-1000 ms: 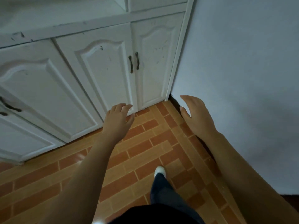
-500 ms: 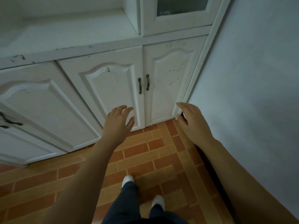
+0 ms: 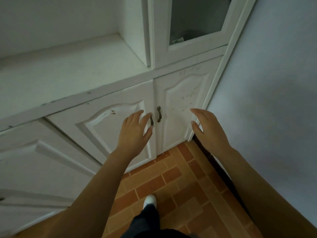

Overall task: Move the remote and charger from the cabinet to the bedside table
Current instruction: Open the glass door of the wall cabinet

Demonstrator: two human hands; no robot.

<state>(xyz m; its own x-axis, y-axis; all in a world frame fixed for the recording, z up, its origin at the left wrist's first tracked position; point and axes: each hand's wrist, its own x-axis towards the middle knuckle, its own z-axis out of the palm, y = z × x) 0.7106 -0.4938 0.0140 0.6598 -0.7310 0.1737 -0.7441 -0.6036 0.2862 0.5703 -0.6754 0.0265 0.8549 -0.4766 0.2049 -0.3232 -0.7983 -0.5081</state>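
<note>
Head view. A white wooden cabinet with arched panel doors fills the upper left of the frame and stands against a pale grey-blue wall on the right. Its open ledge runs above the lower doors, and a glazed upper door sits over the right-hand pair. Behind the glass a dark shape is visible; what it is cannot be told. Neither remote nor charger can be made out anywhere in this view.

Two dark curved metal handles sit side by side where the lower right doors meet. The left hand is spread wide and empty, its fingertips at the left door handle, partly covering it; contact cannot be confirmed. The right door handle is uncovered. The right hand is likewise wide and empty, held near the cabinet's right edge.

Below, an orange and red brick-pattern tiled floor, a white shoe and a dark trouser leg.
</note>
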